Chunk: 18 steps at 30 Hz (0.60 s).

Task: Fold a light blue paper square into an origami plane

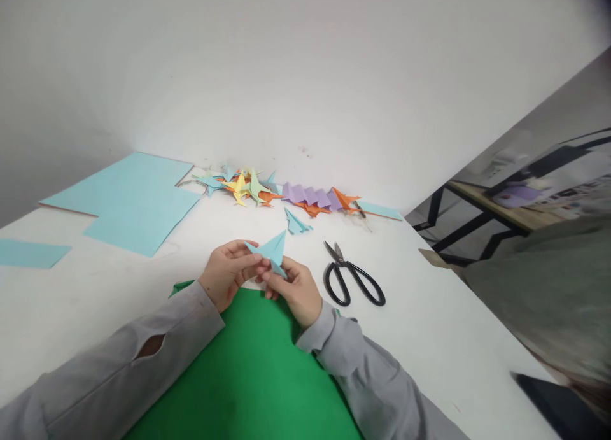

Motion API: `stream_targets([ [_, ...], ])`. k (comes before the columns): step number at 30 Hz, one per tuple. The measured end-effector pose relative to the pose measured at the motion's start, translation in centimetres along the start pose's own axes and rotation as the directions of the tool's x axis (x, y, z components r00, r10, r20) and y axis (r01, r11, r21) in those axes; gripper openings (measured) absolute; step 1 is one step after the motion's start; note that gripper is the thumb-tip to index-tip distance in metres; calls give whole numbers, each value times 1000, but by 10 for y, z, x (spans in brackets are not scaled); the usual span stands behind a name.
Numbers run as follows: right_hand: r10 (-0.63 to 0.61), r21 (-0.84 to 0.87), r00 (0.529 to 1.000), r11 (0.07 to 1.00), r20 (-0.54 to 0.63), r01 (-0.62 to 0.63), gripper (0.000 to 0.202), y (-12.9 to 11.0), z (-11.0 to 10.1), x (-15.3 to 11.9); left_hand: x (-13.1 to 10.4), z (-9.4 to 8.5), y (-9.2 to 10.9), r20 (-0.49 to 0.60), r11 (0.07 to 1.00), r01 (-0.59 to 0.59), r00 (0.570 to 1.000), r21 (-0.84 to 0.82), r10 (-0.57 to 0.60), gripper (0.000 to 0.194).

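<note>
A folded light-blue paper piece with pointed tips is held between both hands above the white table. My left hand pinches its left side, thumb on top. From the right, my right hand grips its lower part between thumb and fingers. Just beyond the hands lies another folded blue paper. Black-handled scissors rest to the right of my right hand, blades slightly apart and pointing away.
Along the wall lie several folded paper figures and a pleated purple strip. Blue sheets cover the back left, with a smaller blue piece nearer. A dark flat object is at the right edge.
</note>
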State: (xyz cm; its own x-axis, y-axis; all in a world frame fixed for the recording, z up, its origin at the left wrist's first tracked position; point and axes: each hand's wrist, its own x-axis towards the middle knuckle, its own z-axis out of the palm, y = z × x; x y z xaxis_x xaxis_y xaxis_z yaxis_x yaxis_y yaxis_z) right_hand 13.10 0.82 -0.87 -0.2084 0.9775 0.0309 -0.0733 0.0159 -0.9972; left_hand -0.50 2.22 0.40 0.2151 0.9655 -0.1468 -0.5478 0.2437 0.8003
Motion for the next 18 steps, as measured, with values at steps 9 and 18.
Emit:
stream_targets([
  [9,21,19,995,1000,-93,-20,22,3,-4,0,-2,2,-3,-30,936,-8,999,351,20,29],
  [18,8,10,994,1000,-110,-7,18,4,-3,0,-1,1,1,-47,941,38,999,337,-23,35],
])
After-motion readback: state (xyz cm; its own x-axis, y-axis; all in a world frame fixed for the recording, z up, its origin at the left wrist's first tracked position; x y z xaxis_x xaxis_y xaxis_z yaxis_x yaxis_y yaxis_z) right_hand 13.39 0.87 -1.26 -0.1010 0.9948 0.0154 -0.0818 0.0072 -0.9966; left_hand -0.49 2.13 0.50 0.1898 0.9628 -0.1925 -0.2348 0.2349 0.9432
